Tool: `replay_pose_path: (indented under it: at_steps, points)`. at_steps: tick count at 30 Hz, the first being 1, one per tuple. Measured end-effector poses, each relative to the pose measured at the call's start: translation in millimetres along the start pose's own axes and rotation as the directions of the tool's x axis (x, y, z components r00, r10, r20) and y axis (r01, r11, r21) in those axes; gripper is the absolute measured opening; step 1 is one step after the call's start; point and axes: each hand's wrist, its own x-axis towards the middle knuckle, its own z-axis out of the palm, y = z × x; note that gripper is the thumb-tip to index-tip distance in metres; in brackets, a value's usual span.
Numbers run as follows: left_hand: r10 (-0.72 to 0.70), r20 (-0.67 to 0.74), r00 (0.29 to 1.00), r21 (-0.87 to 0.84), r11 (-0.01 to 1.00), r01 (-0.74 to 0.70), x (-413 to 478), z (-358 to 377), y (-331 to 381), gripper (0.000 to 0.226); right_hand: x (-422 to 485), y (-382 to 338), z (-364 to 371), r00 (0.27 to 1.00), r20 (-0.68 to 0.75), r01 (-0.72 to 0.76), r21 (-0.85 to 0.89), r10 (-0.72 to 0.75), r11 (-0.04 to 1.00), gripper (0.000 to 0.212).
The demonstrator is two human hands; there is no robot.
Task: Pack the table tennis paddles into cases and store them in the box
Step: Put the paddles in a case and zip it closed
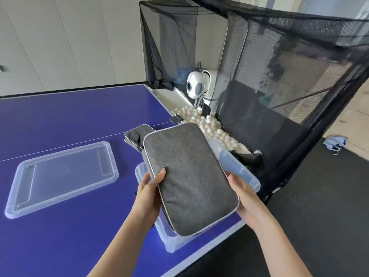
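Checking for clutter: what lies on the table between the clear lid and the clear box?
Nothing: the head view shows only bare blue table between the lid and the box.

Hands [197, 193] holding grey case [189, 176] over clear box [239, 168]

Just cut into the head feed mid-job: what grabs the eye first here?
A grey fabric rectangular case fills the centre, held by the left hand and right hand over a clear plastic box at the near edge of the blue table. To its left a clear plastic lid lies flat on the table. Behind, a black mesh net encloses a white ball machine and a heap of white balls.
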Motion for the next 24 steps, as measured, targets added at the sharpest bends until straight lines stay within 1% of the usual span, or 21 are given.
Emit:
replay_pose_path:
  at_steps: [3, 5, 6, 9, 11, 14, 15, 17, 19, 21, 23, 24]
  points:
    - [0.061, -0.032, 0.998, -0.109, 0.992, -0.064, 35.1, 26.0, -10.5, 0.052, 25.8, 1.6, -4.6, 0.998, 0.05, -0.044, 0.236, 0.033, 0.971, 0.052]
    - [0.072, -0.085, 0.994, -0.151, 0.985, -0.084, 52.1, 39.2, -20.6, 0.046, 42.1, 3.1, -1.5, 0.999, 0.022, -0.035, 0.342, 0.029, 0.939, 0.056]
    - [0.07, -0.104, 0.992, -0.165, 0.983, -0.086, 58.8, 44.7, -25.7, 0.047, 50.8, 3.1, 0.2, 1.0, 0.0, -0.026, 0.364, 0.028, 0.931, 0.06]
    - [0.064, -0.135, 0.989, -0.178, 0.98, -0.088, 67.8, 55.1, -40.7, 0.054, 71.2, 0.7, -0.8, 0.991, -0.102, -0.042, 0.37, 0.085, 0.928, 0.068]
    - [0.057, -0.137, 0.989, -0.16, 0.984, -0.079, 71.8, 57.3, -47.1, 0.053, 86.0, -3.9, -10.4, 0.987, -0.121, -0.053, 0.354, 0.102, 0.934, 0.067]
    - [0.048, -0.114, 0.992, -0.098, 0.993, -0.059, 74.1, 51.9, -48.0, 0.049, 109.3, -16.9, -33.9, 0.992, -0.082, -0.064, 0.297, 0.093, 0.953, 0.06]
    - [0.053, -0.125, 0.991, -0.103, 0.993, -0.066, 74.3, 45.6, -46.7, 0.049, 118.5, -23.4, -42.6, 0.994, -0.06, -0.074, 0.276, 0.094, 0.958, 0.06]
    - [0.09, -0.198, 0.976, -0.114, 0.987, -0.114, 73.7, 27.7, -41.2, 0.051, 136.4, -38.0, -59.0, 0.995, -0.001, -0.098, 0.218, 0.1, 0.971, 0.063]
    - [0.143, -0.286, 0.948, -0.044, 0.986, -0.162, 69.8, 12.0, -32.7, 0.048, 155.4, -51.0, -72.9, 0.992, 0.061, -0.114, 0.147, 0.106, 0.983, 0.06]
    - [0.165, -0.364, 0.917, 0.03, 0.986, -0.165, 64.9, 2.8, -30.1, 0.055, 173.9, -64.8, -78.6, 0.981, 0.148, -0.133, 0.071, 0.122, 0.988, 0.055]
    - [0.147, -0.344, 0.927, 0.132, 0.985, -0.107, 60.6, 3.3, -30.1, 0.069, 189.6, -72.8, -78.6, 0.965, 0.233, -0.126, -0.008, 0.124, 0.992, 0.043]
    - [0.124, -0.312, 0.942, 0.192, 0.979, -0.065, 59.0, 5.6, -30.9, 0.07, 195.3, -74.5, -78.2, 0.954, 0.275, -0.116, -0.038, 0.122, 0.993, 0.036]
